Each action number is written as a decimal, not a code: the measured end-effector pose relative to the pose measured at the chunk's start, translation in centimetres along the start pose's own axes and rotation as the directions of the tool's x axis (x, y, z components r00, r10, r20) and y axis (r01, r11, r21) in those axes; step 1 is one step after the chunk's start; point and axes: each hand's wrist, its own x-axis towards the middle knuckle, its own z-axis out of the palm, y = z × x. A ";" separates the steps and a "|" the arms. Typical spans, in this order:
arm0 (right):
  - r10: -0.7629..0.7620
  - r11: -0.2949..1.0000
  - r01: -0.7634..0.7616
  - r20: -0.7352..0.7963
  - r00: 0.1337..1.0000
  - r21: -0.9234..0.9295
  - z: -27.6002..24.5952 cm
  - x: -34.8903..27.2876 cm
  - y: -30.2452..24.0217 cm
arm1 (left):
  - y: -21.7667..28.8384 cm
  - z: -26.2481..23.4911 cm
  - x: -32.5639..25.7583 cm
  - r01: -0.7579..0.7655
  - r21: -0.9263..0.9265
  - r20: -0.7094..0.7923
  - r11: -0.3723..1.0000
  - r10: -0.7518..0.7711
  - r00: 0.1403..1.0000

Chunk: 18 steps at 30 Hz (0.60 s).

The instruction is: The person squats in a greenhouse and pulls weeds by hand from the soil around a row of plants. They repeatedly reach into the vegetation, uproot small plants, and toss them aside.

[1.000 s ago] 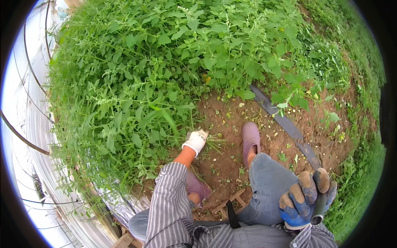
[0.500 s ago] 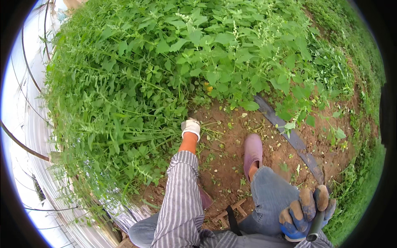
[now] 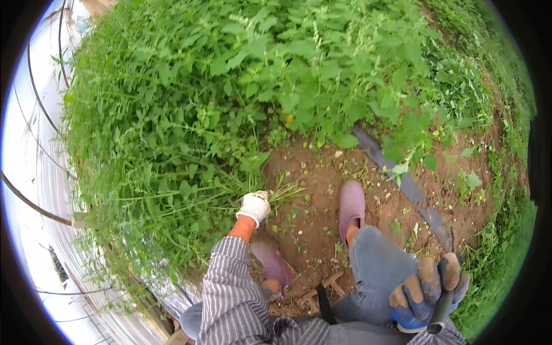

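My left hand (image 3: 255, 207), in a white glove, is closed around a bunch of cut weed stems (image 3: 284, 191). The pale stem ends stick out to its right, and the leafy tops trail left into the green growth. At the lower right, my right hand (image 3: 424, 296) wears a blue glove with soiled tan fingers. It is wrapped round a dark tube-like handle (image 3: 441, 313) near my knee. Whatever is fixed to the handle's far end is hard to make out.
Dense tall weeds (image 3: 190, 86) fill the far side and left. A dark flat strip (image 3: 402, 178) lies on the brown soil (image 3: 310, 230). My purple boots (image 3: 352, 207) stand on the soil, with a small wooden frame (image 3: 330, 287) behind. Plastic sheeting (image 3: 40, 241) with curved ribs borders the left.
My left hand has come nearer to me and slightly left, drawing the bunch of stems along. More of the left boot now shows. My right hand has hardly moved.
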 end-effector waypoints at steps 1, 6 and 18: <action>0.011 1.000 -0.011 -0.003 1.000 0.011 -0.4 0.1 -0.1 | 1.1 -0.3 -1.8 -0.047 -0.053 -0.050 0.997 0.045 0.998; 0.243 0.969 -0.245 0.207 0.948 -0.016 -1.0 0.8 -1.6 | 0.6 3.2 -8.2 -0.089 0.210 0.198 0.974 0.047 0.979; 0.200 0.979 -0.204 0.156 0.967 0.006 0.1 0.2 0.0 | 0.7 -0.3 2.3 0.084 0.128 0.080 0.988 -0.095 0.992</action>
